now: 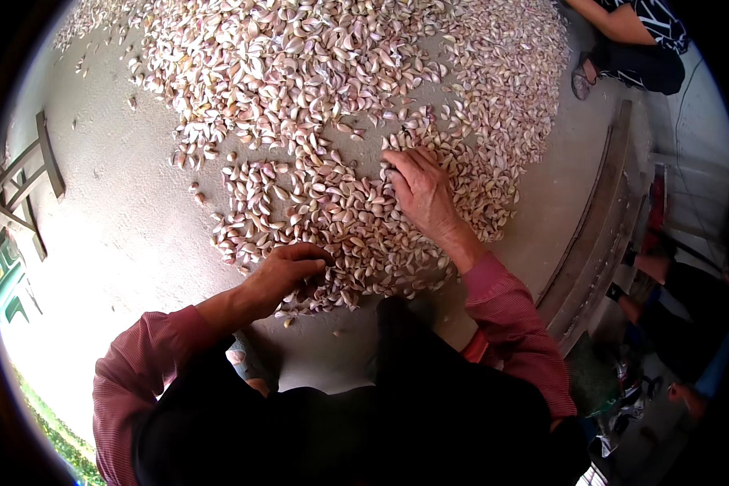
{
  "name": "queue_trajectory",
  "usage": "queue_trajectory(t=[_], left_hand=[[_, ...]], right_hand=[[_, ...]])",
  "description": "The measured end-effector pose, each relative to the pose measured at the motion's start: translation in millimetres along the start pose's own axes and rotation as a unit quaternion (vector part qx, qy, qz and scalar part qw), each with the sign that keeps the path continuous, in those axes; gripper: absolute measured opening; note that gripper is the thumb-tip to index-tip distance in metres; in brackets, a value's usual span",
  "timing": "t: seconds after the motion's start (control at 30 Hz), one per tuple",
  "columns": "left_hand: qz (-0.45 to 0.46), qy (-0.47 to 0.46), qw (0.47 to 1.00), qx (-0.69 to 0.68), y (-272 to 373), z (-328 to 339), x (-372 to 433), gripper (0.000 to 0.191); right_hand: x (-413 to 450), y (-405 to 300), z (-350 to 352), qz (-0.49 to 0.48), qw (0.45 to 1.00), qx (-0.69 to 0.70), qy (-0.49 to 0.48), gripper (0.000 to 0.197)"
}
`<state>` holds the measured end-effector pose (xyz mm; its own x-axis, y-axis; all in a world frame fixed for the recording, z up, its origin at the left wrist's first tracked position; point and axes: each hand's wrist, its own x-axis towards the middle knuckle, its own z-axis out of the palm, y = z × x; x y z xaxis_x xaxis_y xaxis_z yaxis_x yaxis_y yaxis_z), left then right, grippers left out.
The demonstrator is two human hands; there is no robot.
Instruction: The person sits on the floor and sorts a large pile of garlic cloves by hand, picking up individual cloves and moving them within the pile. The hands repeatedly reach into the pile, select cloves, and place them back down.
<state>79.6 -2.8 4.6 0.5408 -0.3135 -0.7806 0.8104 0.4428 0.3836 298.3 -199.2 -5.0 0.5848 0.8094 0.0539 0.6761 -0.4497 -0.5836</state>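
Observation:
Loose garlic cloves (364, 209), unpeeled with pale pink and purple skins, lie spread over a concrete floor in front of me. My left hand (288, 270) is low over the near left edge of the cloves. Its fingers are curled down, and whatever is under them is hidden. Further out and to the right, my right hand (424, 191) reaches into the cloves, palm down, its thumb and fingertips bent towards a small bare patch of floor. Whether a clove is between those fingers is hidden from me.
A larger garlic heap (291, 67) stretches away at the top. Long wooden boards (589, 237) lie to the right. A crouching person's foot (582, 76) is beside the heap; another person (674, 310) is at the lower right. A wooden frame (48, 155) stands left.

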Motion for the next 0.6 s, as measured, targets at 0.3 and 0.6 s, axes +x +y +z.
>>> queue_trajectory(t=[0.3,0.6], left_hand=[[0.008,-0.015,0.999,0.028,1.6,8.0,10.5,0.020],[-0.020,0.001,0.999,0.038,-8.6,2.7,7.8,0.026]], right_hand=[[-14.4,20.7,-16.5,0.035,0.999,-0.041,-0.002,0.036],[71.0,48.1,-70.7,0.018,0.998,-0.049,-0.036,0.041]])
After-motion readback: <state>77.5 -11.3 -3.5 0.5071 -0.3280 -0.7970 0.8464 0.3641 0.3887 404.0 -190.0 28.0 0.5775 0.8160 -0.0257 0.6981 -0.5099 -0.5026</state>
